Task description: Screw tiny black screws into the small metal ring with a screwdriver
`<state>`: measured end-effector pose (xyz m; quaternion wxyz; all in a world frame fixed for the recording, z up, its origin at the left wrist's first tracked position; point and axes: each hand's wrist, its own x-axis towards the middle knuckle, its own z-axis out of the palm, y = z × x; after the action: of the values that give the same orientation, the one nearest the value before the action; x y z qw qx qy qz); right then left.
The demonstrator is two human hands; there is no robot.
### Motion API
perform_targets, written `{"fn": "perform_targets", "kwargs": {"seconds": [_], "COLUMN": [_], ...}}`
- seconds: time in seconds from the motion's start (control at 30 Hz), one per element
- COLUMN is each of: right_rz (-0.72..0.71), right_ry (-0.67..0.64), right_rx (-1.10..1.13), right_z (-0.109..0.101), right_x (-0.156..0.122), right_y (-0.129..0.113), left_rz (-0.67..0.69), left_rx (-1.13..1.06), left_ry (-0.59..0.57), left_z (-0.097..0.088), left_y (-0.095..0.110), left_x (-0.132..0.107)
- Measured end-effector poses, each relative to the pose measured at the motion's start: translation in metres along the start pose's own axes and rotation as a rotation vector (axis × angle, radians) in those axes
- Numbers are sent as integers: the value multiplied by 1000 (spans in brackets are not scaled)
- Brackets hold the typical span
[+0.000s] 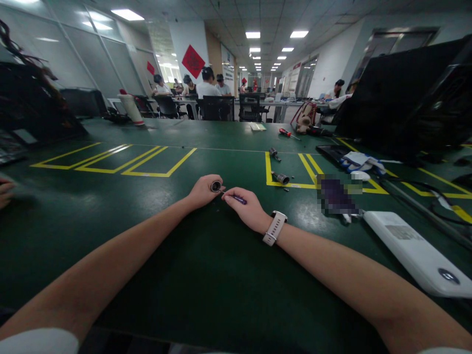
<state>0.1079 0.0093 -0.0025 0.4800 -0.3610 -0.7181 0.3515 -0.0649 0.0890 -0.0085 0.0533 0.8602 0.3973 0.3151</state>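
Observation:
My left hand (203, 191) is closed around a round metal connector (216, 186), whose dark open end faces me. In my right hand (248, 206) is a small screwdriver with a purple handle (240, 200). Its thin shaft points left to the connector's rim; whether the tip touches a screw is too small to tell. A pale watch band (275, 228) circles my right wrist. Farther right on the green table lie a similar metal connector (281, 178) and another metal part (274, 154), with tiny dark pieces near them.
Yellow tape (169, 173) marks boxes on the green table (155, 275). To the right are a blurred-out phone (336, 195), a white power bank (413, 250), cables and gloves (361, 162). A red screwdriver (285, 132) lies at the back. Another person's hand (5, 191) shows at left.

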Motion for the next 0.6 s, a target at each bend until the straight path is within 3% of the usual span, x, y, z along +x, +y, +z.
{"fn": "perform_targets", "kwargs": {"seconds": [0.27, 0.5, 0.6], "right_rz": [11, 273, 332], "right_ry": [34, 42, 42], "right_rx": [18, 523, 641], "right_z": [1, -4, -6], "right_x": [0, 6, 8], "right_y": [2, 11, 12], "left_rz": [62, 74, 69], "left_rx": [47, -22, -90], "left_ry": [-27, -17, -7], "left_z": [-1, -3, -2], "left_y": [2, 4, 4], "left_x": [0, -2, -2]}}
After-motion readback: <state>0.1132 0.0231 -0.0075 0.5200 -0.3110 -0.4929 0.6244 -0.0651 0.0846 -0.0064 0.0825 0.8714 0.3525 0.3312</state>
